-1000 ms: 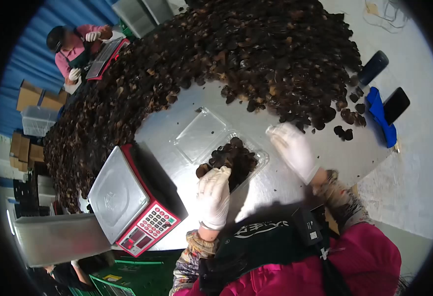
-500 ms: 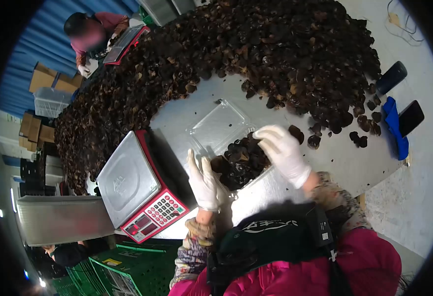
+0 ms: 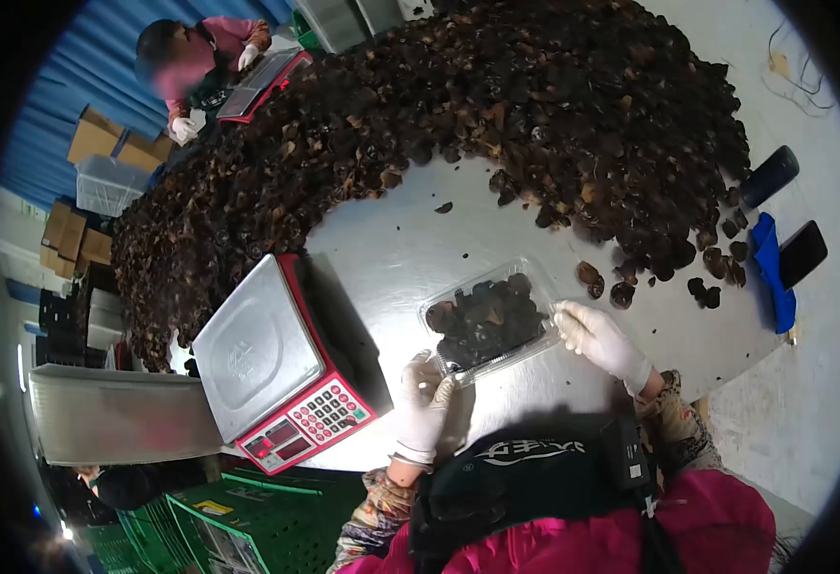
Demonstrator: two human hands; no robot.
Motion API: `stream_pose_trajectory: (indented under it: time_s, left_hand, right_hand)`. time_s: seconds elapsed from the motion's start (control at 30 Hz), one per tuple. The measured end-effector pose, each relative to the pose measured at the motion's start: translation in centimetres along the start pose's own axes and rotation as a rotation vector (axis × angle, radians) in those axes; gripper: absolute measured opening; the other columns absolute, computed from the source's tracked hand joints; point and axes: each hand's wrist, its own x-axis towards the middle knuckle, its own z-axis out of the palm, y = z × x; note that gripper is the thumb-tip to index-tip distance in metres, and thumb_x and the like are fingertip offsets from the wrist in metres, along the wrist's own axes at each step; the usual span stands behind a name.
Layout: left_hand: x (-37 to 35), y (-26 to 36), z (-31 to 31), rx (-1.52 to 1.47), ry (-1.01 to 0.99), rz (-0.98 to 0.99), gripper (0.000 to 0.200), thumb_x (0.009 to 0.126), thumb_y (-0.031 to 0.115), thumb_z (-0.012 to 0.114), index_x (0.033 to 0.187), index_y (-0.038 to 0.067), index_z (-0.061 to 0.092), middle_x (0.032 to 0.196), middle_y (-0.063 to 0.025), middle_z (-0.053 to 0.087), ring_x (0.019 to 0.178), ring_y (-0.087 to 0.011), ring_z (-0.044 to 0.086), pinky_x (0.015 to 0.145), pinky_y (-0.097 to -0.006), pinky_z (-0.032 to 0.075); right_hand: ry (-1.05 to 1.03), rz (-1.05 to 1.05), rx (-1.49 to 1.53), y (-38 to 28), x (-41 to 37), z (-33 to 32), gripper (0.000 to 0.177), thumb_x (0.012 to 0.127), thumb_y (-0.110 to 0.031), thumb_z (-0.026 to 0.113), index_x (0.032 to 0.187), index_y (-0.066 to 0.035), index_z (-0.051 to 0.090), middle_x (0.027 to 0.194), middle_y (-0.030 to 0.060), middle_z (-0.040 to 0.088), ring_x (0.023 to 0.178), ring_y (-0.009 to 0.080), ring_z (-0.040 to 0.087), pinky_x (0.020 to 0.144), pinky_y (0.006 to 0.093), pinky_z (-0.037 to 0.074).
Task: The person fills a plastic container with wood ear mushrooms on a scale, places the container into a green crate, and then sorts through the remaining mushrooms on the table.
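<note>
Head view: gloved hands apart, the right hand (image 3: 603,342) pinches one end of a clear clamshell (image 3: 510,363) of dark wood-ear mushrooms (image 3: 490,320) near the worktop's (image 3: 410,225) front edge; the left hand (image 3: 424,407), grip unclear, flanks its near-left corner, likely for balance. The digital scale (image 3: 257,349) faces that edge, presumably for reading.

Near-black pieces (image 3: 489,320) are showing brown tints in a clear container (image 3: 508,364). The left hand (image 3: 424,409) at six o'clock and the right hand (image 3: 603,342) at four are wearing white. Multicoloured patterned cuffs (image 3: 680,429) are meeting a magenta jacket (image 3: 707,512). At eight, a scale (image 3: 276,368) is combining red and silver. At twelve, a dark brown pile (image 3: 458,120) is carrying tan flecks; at ten, a curtain (image 3: 66,105) is showing blue.
</note>
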Motion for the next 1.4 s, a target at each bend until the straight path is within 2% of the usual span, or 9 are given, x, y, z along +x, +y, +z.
stream_pose_trajectory:
  time_s: [0.13,0.27,0.43,0.5,0.77,0.9,1.13,1.3,1.4]
  left_hand:
    - [-0.2,-0.9,0.5,-0.386,-0.11,-0.274,0.054,0.092,0.002,0.058,0.141,0.0,0.037,0.083,-0.0043,0.061,0.072,-0.0089,0.06,0.066,-0.0198,0.049]
    - [0.5,-0.5,0.7,-0.606,-0.159,-0.363,0.049,0.094,0.001,0.052,0.14,-0.003,0.037,0.081,-0.004,0.061,0.067,-0.0078,0.057,0.061,-0.0188,0.045]
    - [1.0,1.2,-1.4,-0.65,0.047,-0.198,0.049,0.094,0.003,0.056,0.14,-0.001,0.039,0.081,0.0022,0.054,0.069,-0.0055,0.049,0.066,-0.0187,0.043]
    - [0.8,2.3,-4.5,-0.574,0.197,-0.024,0.049,0.094,0.012,0.06,0.138,-0.001,0.044,0.089,0.0008,0.057,0.068,-0.0053,0.047,0.061,-0.0206,0.041]
    - [-0.9,-2.1,-19.5,-0.458,0.655,-0.054,0.05,0.101,0.02,0.049,0.143,-0.001,0.032,0.091,-0.004,0.059,0.073,-0.008,0.056,0.065,-0.0217,0.047]
    - [-5.2,-5.2,-22.0,-0.231,0.825,0.001,0.053,0.102,0.035,0.045,0.139,-0.001,0.038,0.106,-0.0086,0.062,0.086,-0.011,0.062,0.071,-0.0224,0.049]
    - [-6.7,-5.2,-24.5,-0.371,1.183,-0.057,0.041,0.102,0.032,0.045,0.129,0.002,0.053,0.113,-0.0088,0.062,0.1,-0.015,0.06,0.086,-0.0284,0.048]
    - [-3.1,-7.1,-27.4,-0.149,1.235,0.05,0.043,0.101,0.033,0.046,0.126,-0.002,0.054,0.126,-0.0137,0.057,0.117,-0.023,0.054,0.103,-0.0332,0.038]
    - [0.2,-7.3,-27.7,0.21,0.966,-0.072,0.041,0.099,0.032,0.05,0.122,-0.002,0.053,0.123,-0.0132,0.057,0.114,-0.0227,0.054,0.102,-0.033,0.039]
  right_hand:
    - [-0.202,0.026,-0.034,0.2,-0.4,-0.5,0.057,0.099,-0.022,0.052,0.144,0.004,0.029,0.089,0.0066,0.06,0.074,0.0095,0.059,0.064,0.022,0.049]
    - [-0.155,0.025,0.35,1.9,0.7,1.5,0.037,0.099,-0.012,0.043,0.133,0.001,0.041,0.09,0.0068,0.06,0.073,0.0097,0.058,0.061,0.021,0.046]
    - [0.069,-0.102,0.449,-1.0,2.1,5.0,0.039,0.091,-0.007,0.04,0.13,-0.001,0.044,0.074,0.0046,0.06,0.057,0.007,0.052,0.05,0.0169,0.038]
    - [-0.068,-0.24,0.417,-4.6,3.2,6.7,0.037,0.095,-0.009,0.046,0.131,-0.002,0.043,0.077,0.0042,0.06,0.062,0.0071,0.053,0.055,0.0184,0.043]
    - [-0.52,-0.398,0.276,-13.7,8.0,20.8,0.052,0.1,-0.026,0.047,0.142,0.001,0.033,0.089,0.0083,0.065,0.067,0.0085,0.059,0.058,0.0201,0.048]
    - [-0.466,-0.345,0.204,-14.0,7.7,21.0,0.046,0.102,-0.033,0.044,0.134,0.0,0.045,0.088,0.0058,0.065,0.069,0.0073,0.059,0.058,0.0181,0.047]
    - [-0.333,-0.323,0.197,-13.0,8.9,19.0,0.04,0.103,-0.03,0.043,0.126,0.001,0.053,0.092,0.0039,0.062,0.072,0.0051,0.057,0.061,0.0175,0.045]
    - [-0.33,-0.337,0.193,-14.1,8.6,20.9,0.041,0.102,-0.031,0.044,0.126,0.001,0.052,0.098,0.0048,0.063,0.075,0.0051,0.057,0.061,0.018,0.045]
    - [-0.381,-0.361,0.188,-14.8,8.5,22.5,0.043,0.102,-0.029,0.045,0.132,0.001,0.048,0.106,0.0077,0.062,0.079,0.0066,0.058,0.063,0.0188,0.047]
